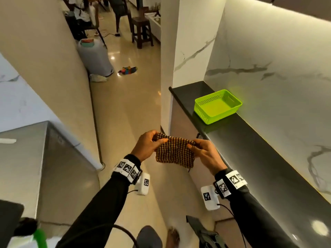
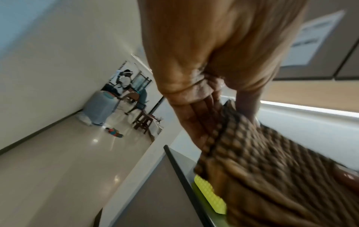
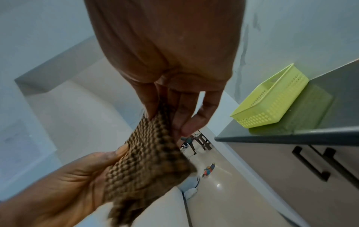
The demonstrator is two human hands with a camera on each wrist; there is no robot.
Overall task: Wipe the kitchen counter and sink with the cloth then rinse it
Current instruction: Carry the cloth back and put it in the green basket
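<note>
Left grip (image 1: 146, 146) and right grip (image 1: 206, 154) each pinch a top corner of the cloth (image 1: 174, 152), held in the air left of the tabletop (image 1: 259, 158). Cloth: brown-and-black check weave, folded, blurred in both wrist views. Farther along the tabletop, a green basket (image 1: 202, 106), empty. Sink not visible.

The right hand (image 3: 174, 73) reaches down from the top of the view, its fingers (image 3: 186, 113) pinching the upper edge of a brown-and-black woven cloth (image 3: 147, 161). The left hand (image 3: 64, 184) comes in from the lower left, its thumb pressed on the cloth's near side. To the right, a lime-green perforated basket (image 3: 272, 106) stands on the dark counter (image 3: 291, 136), above cabinet doors with black handles (image 3: 310, 164).
</note>
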